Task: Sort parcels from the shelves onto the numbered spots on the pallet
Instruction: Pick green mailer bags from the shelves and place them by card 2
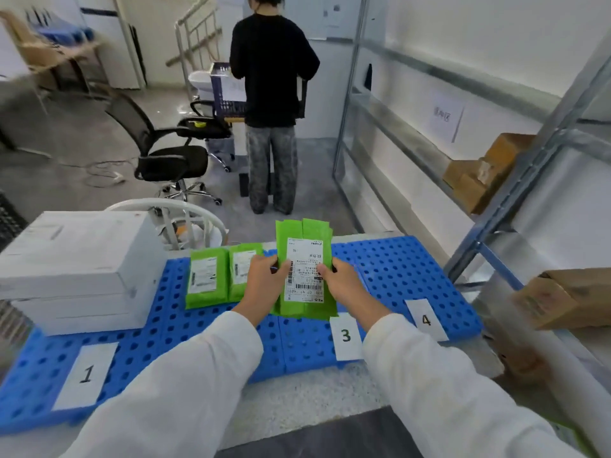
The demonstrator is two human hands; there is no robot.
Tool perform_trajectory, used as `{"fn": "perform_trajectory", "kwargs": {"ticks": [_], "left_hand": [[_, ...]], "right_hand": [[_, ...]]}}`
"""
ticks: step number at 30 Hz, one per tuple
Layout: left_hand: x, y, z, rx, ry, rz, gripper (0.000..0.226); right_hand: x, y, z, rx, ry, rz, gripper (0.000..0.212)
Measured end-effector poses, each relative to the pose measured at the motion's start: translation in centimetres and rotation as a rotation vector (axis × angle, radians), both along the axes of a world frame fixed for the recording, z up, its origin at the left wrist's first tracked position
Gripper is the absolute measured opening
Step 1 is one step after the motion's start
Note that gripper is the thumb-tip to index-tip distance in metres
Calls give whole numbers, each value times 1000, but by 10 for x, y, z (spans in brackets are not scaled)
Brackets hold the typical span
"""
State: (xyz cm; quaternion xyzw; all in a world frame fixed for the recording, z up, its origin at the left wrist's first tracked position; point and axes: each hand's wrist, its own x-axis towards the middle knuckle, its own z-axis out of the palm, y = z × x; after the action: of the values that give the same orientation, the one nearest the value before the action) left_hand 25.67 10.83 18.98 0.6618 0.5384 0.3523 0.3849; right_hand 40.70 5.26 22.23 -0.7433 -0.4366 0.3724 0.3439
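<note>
I hold a flat green parcel (305,236) with a white shipping label upright over the blue pallet (413,269). My left hand (264,282) grips its left edge and my right hand (340,285) grips its right edge. Two more green parcels (206,279) lie side by side on the pallet just left of my hands. A stack of white boxes (79,269) sits above the paper card marked 1 (86,375). Cards marked 3 (346,335) and 4 (426,320) lie near the pallet's front edge.
Metal shelving (463,226) runs along the right with brown cardboard boxes (486,170) on it. A person in a black top (271,104) stands beyond the pallet, back turned. A black office chair (165,150) stands at the left, a white round rack (185,219) behind the pallet.
</note>
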Motion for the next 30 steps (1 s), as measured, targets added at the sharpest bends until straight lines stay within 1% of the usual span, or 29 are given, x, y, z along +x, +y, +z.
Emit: {"fn": "perform_trajectory", "kwargs": {"ticks": [2, 6, 12, 15, 17, 19, 21, 23, 26, 29, 30], "left_hand": [[-28, 22, -7, -11, 9, 40, 44], [-74, 63, -24, -47, 62, 119, 48], [-135, 113, -61, -179, 31, 181, 39], [-155, 133, -77, -239, 71, 204, 34], [-166, 150, -91, -273, 97, 199, 26], [-173, 165, -107, -306, 120, 208, 22], [-177, 177, -121, -340, 144, 243, 23], [-178, 187, -134, -356, 195, 260, 24], [-179, 196, -147, -355, 217, 247, 23], [-183, 200, -161, -373, 195, 254, 21], [-184, 200, -162, -392, 177, 267, 19]], "right_hand": [[-28, 28, -8, -20, 30, 41, 32], [-74, 77, -24, -63, 1, 112, 31], [-129, 144, -52, -130, -25, 202, 30], [-150, 171, -70, -163, -23, 230, 31], [-163, 192, -83, -179, -21, 235, 31], [-172, 208, -97, -209, -22, 238, 28], [-181, 223, -111, -254, -45, 227, 21], [-184, 235, -124, -278, -67, 216, 24], [-187, 248, -138, -308, -94, 226, 31], [-189, 257, -159, -359, -149, 229, 42], [-189, 258, -166, -378, -185, 241, 41]]}}
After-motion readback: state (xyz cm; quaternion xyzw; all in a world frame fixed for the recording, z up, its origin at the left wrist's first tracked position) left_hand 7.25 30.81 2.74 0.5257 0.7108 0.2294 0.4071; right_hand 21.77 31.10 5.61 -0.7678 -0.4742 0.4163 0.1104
